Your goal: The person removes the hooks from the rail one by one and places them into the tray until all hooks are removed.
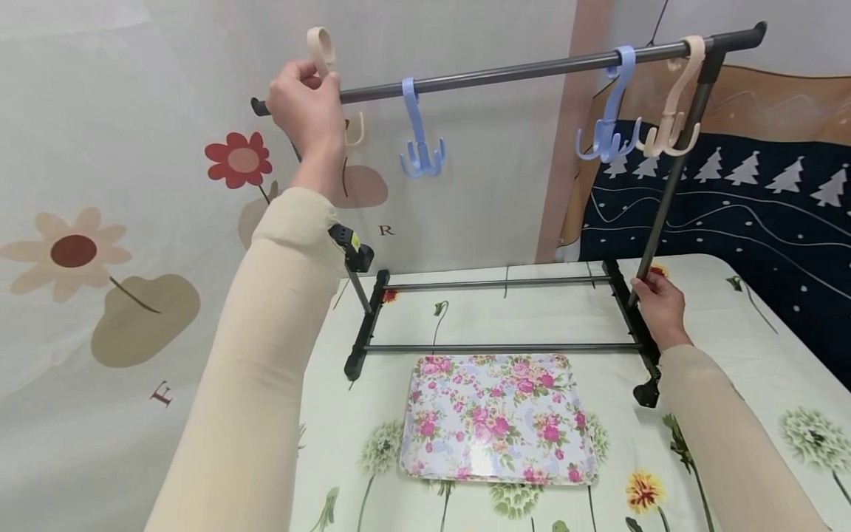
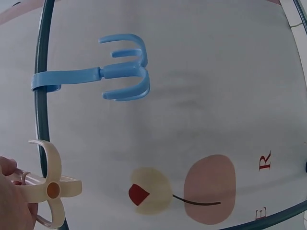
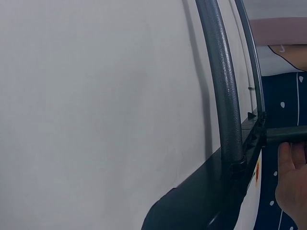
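My left hand [image 1: 309, 111] pinches a beige four-pronged hook [image 2: 36, 193] at the left end of the top bar [image 1: 505, 74]. Its looped top [image 1: 326, 65] rises above the bar, and the left wrist view shows its prongs turned toward the camera. Low on the grey rack's right upright pole [image 1: 665, 196], my right hand [image 1: 660, 307] grips near the base; the right wrist view shows fingers [image 3: 286, 158] against this pole. Hanging from the bar are a blue hook [image 1: 417, 133] near the left, another blue hook [image 1: 608, 133] and a beige hook [image 1: 670, 122] at the right.
Two lower rods [image 1: 501, 348] join the rack's black feet [image 1: 364, 332] on a flower-printed tablecloth [image 1: 751, 443]. A floral tray [image 1: 499, 421] lies in front of the rack. Behind stand a printed curtain [image 1: 465, 199] and a dark blue cloth with white trees [image 1: 744, 214].
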A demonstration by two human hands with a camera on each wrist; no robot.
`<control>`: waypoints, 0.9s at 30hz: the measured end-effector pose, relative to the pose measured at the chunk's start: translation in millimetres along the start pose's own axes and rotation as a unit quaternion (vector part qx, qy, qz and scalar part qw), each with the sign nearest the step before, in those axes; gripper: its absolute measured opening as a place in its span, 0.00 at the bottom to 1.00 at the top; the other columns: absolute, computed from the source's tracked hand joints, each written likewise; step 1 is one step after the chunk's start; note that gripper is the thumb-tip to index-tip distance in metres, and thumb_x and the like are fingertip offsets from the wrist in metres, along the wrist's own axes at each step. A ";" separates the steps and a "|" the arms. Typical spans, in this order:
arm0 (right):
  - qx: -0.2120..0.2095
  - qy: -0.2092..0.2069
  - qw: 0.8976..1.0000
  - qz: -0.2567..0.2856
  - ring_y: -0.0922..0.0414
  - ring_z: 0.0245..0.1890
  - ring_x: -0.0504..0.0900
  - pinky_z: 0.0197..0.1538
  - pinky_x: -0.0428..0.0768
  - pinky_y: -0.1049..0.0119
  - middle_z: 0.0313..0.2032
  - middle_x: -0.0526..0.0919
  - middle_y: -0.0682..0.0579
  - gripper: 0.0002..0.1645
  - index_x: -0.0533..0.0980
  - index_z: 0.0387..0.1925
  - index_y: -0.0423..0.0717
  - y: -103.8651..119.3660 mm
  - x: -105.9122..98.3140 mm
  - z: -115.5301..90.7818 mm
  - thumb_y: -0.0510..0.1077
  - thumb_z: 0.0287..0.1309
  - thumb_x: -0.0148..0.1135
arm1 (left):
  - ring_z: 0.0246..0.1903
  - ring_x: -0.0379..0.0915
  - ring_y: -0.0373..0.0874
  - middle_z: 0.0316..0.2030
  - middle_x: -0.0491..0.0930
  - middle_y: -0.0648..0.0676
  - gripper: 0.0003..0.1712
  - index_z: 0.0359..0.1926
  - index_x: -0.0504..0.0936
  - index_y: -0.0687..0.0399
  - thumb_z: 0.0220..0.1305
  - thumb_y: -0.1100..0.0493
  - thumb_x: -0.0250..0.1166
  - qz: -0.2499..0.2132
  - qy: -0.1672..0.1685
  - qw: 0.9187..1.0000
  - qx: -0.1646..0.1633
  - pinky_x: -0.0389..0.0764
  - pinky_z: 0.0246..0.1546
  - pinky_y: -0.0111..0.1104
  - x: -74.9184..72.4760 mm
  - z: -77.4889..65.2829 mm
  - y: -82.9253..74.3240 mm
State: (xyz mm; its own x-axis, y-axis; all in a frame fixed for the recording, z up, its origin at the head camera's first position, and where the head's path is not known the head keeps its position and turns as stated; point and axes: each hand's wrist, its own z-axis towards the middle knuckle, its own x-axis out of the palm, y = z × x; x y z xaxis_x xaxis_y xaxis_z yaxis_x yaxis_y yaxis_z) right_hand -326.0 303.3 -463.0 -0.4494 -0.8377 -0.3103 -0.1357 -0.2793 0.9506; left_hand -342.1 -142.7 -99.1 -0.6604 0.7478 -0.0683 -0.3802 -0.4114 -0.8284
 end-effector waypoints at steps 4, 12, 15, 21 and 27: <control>-0.002 0.003 1.000 -0.004 0.51 0.57 0.70 0.66 0.68 0.49 0.59 0.74 0.43 0.31 0.69 0.67 0.40 0.1 -0.7 0.5 0.56 0.74 0.50 | 0.38 0.72 0.35 0.36 0.78 0.48 0.13 0.49 0.85 0.55 0.64 0.58 0.69 -0.009 0.008 1.000 0.002 0.74 0.47 0.24 -4.3 -0.5 0.0; 0.006 0.006 1.000 -0.004 0.50 0.59 0.69 0.67 0.67 0.50 0.60 0.74 0.44 0.33 0.69 0.68 0.41 -0.8 -3.5 2.5 0.58 0.73 0.50 | 0.38 0.74 0.35 0.36 0.79 0.48 0.11 0.47 0.84 0.55 0.64 0.59 0.68 0.013 0.054 0.998 0.029 0.78 0.45 0.25 -12.4 -7.3 3.4; 0.009 0.009 1.000 -0.001 0.51 0.59 0.69 0.67 0.67 0.51 0.60 0.74 0.44 0.34 0.68 0.68 0.42 -1.0 -4.3 3.2 0.59 0.73 0.50 | 0.38 0.76 0.36 0.36 0.80 0.49 0.11 0.47 0.84 0.56 0.64 0.58 0.68 0.023 0.074 0.996 0.038 0.80 0.46 0.26 -16.9 -11.6 5.9; 0.005 0.009 1.000 -0.001 0.50 0.59 0.70 0.67 0.67 0.50 0.62 0.72 0.42 0.32 0.69 0.68 0.41 -1.5 -5.1 5.4 0.57 0.74 0.50 | 0.40 0.77 0.38 0.39 0.83 0.52 0.13 0.47 0.85 0.55 0.63 0.56 0.70 0.041 0.112 0.992 0.047 0.79 0.50 0.30 -23.5 -26.3 16.8; 0.008 0.012 1.000 -0.001 0.49 0.60 0.70 0.67 0.67 0.50 0.64 0.72 0.42 0.34 0.68 0.69 0.41 -4.2 -4.9 8.0 0.59 0.73 0.50 | 0.42 0.78 0.41 0.40 0.84 0.52 0.12 0.45 0.85 0.56 0.60 0.60 0.73 -0.003 0.161 0.987 -0.002 0.79 0.49 0.32 -24.5 -47.7 33.8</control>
State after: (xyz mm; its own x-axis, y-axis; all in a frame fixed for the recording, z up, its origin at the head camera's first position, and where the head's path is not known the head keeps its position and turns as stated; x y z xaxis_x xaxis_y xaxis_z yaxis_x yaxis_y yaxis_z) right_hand -330.3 312.4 -465.4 -0.4276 -0.8482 -0.3126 -0.1502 -0.2744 0.9498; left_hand -307.9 -150.0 -151.9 -0.4178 0.8771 -0.2370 -0.3805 -0.4058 -0.8310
